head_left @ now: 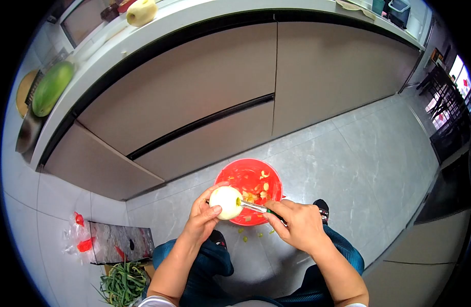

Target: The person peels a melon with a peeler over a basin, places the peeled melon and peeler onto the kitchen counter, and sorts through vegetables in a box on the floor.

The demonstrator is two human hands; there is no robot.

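My left hand is wrapped round a peeled pale apple, with the thumb across its near side. In my right hand is a slim peeler-like tool with a metal blade and a dark green handle. Its tip meets the yellow-green hollow on the apple's right side; how deep it reaches I cannot tell. Below the apple, a red bucket stands on the floor between my feet, with pale peelings and scraps inside.
Several scraps lie on the grey tiles before the bucket. On the counter are another peeled fruit and a green melon. Green onions and a patterned box stand at the lower left. Cabinets line the far side.
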